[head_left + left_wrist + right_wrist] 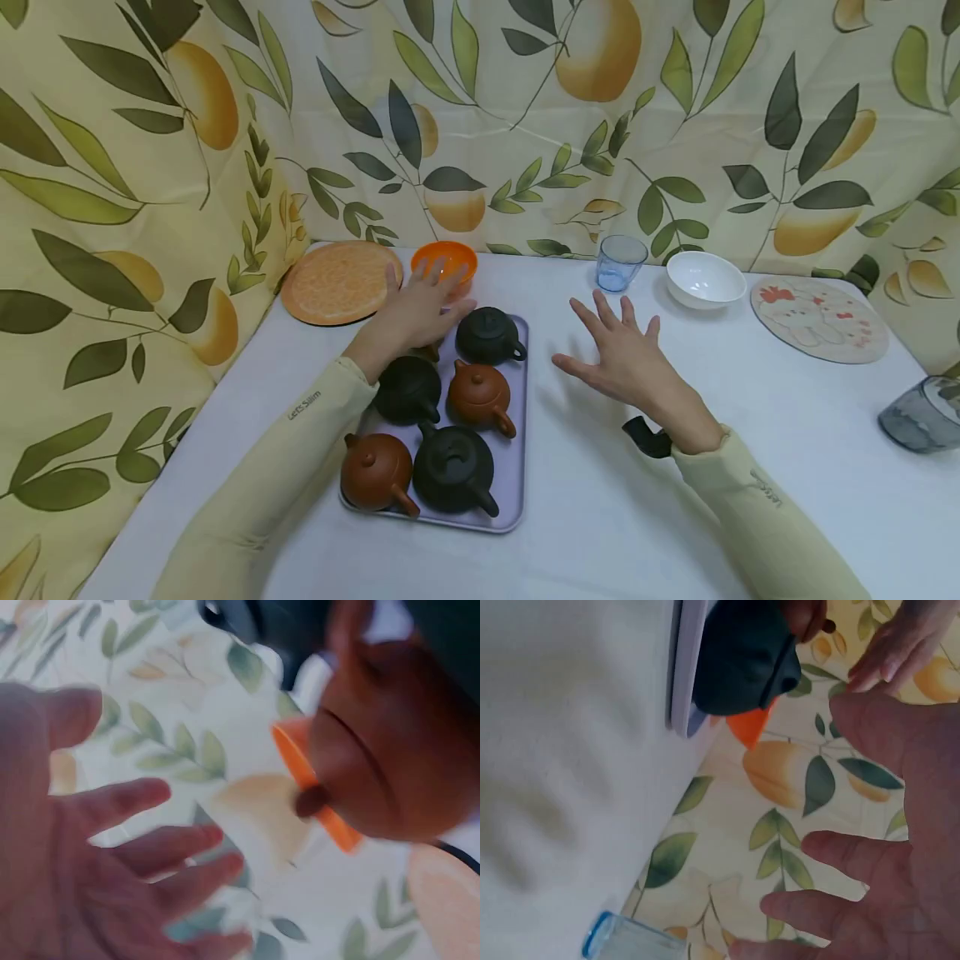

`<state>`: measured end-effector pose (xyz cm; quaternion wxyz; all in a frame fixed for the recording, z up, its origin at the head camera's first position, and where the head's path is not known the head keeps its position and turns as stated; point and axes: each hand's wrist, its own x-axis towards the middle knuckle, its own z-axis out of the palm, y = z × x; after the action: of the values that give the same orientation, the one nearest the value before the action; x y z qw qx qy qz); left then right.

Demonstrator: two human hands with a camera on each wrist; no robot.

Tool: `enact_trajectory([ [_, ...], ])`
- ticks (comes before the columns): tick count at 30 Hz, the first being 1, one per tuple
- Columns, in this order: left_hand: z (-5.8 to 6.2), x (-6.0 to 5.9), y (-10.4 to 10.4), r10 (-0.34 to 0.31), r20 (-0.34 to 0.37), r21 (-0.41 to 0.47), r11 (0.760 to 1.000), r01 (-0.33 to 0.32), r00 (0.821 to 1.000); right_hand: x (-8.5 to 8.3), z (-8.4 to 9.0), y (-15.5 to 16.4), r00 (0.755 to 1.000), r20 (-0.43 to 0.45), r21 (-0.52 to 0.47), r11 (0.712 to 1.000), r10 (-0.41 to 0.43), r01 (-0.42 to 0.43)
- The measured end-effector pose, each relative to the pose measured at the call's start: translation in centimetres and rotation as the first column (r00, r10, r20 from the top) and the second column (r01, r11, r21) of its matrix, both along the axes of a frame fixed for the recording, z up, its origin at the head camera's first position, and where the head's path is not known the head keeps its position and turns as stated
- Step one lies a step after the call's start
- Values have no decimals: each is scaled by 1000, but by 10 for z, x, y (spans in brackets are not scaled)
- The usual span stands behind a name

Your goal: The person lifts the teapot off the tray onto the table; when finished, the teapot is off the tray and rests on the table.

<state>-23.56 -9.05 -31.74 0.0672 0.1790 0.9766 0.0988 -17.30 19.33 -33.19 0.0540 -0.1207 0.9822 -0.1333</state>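
My left hand hovers with spread fingers over the far end of a lilac tray, holding nothing. Under it, a brown teapot is mostly hidden in the head view but shows large in the left wrist view. Also on the tray stand a black teapot at the back right, a brown teapot and a black teapot in the middle, and a brown teapot and a black teapot in front. To the tray's right, my right hand is above the table, fingers spread and apart from everything.
Behind the tray are an orange bowl and a round orange-patterned mat. Toward the back right stand a blue glass, a white bowl and a bunny-printed mat. A grey-blue glass is near the right edge.
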Motion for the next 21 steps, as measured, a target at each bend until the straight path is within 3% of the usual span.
enact_trajectory([
  [3, -4, -3, -16, 26, -44, 112, 994, -21, 999, -1, -5, -6, 998, -33, -30, 999, 44, -45],
  [6, -13, -5, -37, 59, -91, 231, 972, -36, 994, -1, -10, -13, 994, -70, -54, 994, 89, -93],
  [10, -29, -6, -65, 95, -149, 345, 938, -39, 984, -4, -17, -20, 989, -96, -92, 988, 112, -120],
  [13, -46, -5, -86, 83, -164, 402, 915, -10, 983, -7, -23, -25, 983, -131, -117, 982, 132, -148],
  [17, -66, -1, -107, -17, -54, 432, 901, 39, 998, -13, -34, -32, 973, -158, -167, 967, 169, -195],
  [21, -82, 3, -117, -117, 87, 396, 915, 73, 989, -16, -44, -42, 969, -155, -225, 949, 191, -223],
])
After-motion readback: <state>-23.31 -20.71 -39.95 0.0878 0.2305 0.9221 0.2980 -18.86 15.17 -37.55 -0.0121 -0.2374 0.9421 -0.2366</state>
